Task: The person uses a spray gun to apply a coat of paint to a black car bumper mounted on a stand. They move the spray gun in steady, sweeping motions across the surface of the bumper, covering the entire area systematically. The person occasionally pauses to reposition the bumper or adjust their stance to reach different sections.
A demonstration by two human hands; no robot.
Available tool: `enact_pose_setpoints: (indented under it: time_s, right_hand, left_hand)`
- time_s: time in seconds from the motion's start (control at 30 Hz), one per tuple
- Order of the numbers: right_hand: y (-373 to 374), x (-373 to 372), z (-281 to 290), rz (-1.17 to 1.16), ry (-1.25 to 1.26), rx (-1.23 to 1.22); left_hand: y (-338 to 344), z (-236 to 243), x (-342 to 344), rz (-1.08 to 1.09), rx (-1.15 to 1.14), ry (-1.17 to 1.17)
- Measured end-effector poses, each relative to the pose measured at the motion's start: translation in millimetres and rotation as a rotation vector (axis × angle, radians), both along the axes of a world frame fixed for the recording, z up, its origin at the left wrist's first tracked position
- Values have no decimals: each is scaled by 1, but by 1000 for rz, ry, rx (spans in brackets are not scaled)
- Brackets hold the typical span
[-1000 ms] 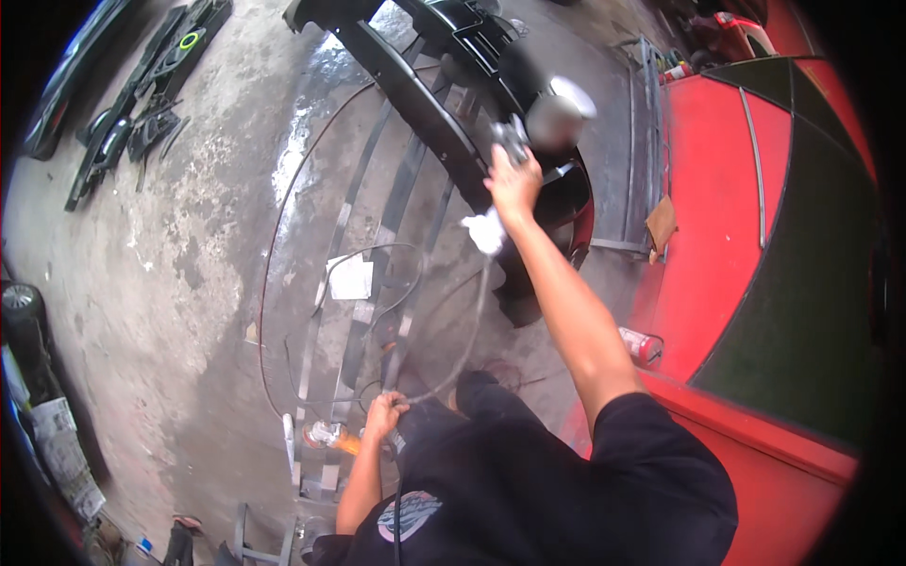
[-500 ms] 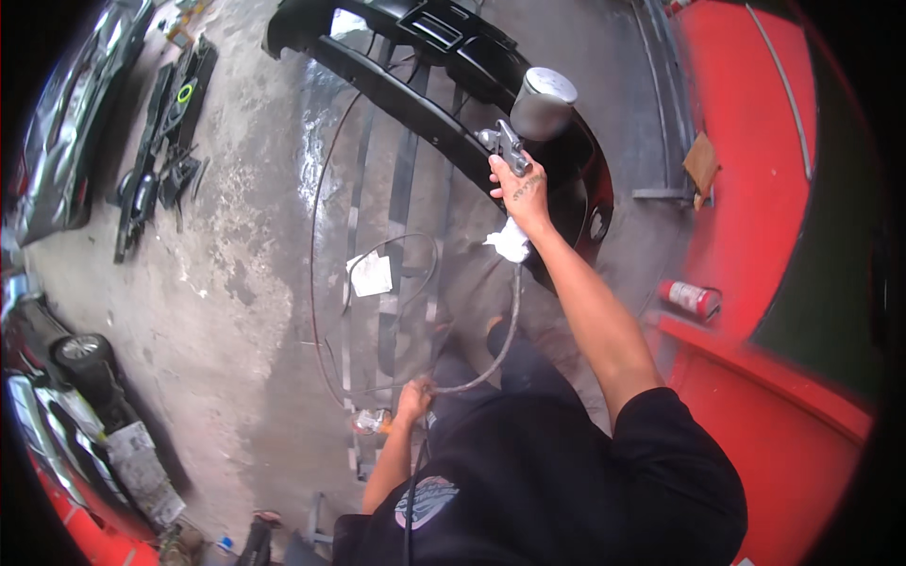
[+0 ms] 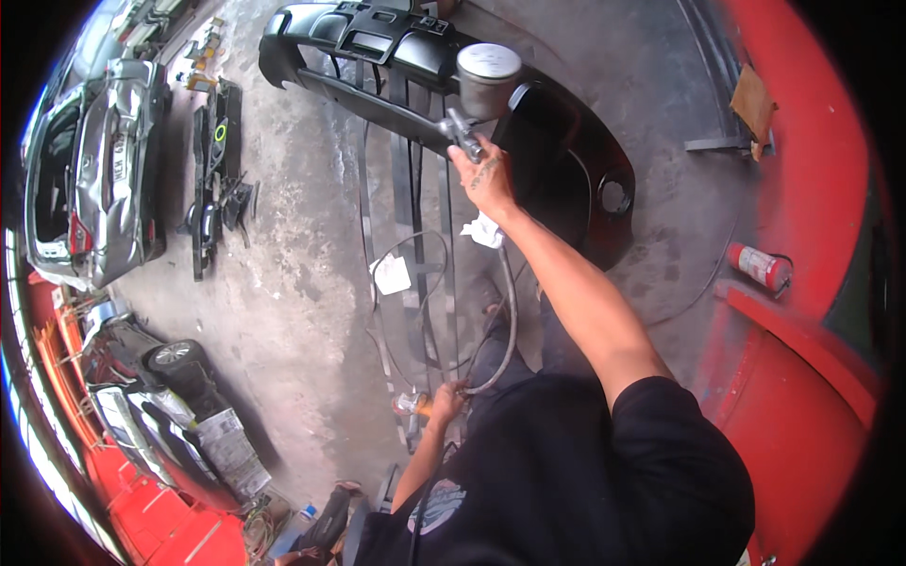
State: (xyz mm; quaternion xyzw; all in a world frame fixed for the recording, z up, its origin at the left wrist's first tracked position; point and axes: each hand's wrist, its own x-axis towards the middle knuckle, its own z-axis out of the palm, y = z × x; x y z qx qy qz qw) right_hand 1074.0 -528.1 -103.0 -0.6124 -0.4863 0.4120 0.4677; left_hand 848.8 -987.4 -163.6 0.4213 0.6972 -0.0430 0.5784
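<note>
My right hand (image 3: 486,184) is closed on a metal spray gun (image 3: 461,132) with a large cup (image 3: 489,85) on top, held over a curved black bumper (image 3: 576,141). A white cloth or paper wad (image 3: 485,229) hangs just below that hand, on or around the hose (image 3: 510,325). Low at center, my left hand (image 3: 450,396) grips the hose's lower loop, beside an orange-handled item (image 3: 415,406) that I cannot make out clearly. The bumper rests over long metal rails (image 3: 363,189), with a white sheet (image 3: 392,274) lying lower down among them.
Crumpled silver car panels (image 3: 127,179) and black parts (image 3: 201,217) lie left, a wheel (image 3: 173,357) below them. A fire extinguisher (image 3: 760,267) and red structure (image 3: 793,415) are right, with cardboard (image 3: 750,104) above. Another person's leg (image 3: 326,528) shows at the lower edge.
The view has turned, shifting the floor scene rightward and showing more parts at left. My right hand and spray gun have moved left across the bumper. My left hand still holds the hose.
</note>
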Motion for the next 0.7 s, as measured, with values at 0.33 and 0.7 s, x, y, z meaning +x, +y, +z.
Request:
enact_pose_setpoints:
  time_s: [0.33, 0.7]
  right_hand:
    - [41, 8, 15, 173, 1, -17]
    - [84, -26, -1, 290, -12, 46]
  left_hand:
    - [23, 15, 41, 14, 75, 82]
    - [40, 29, 75, 113, 153, 7]
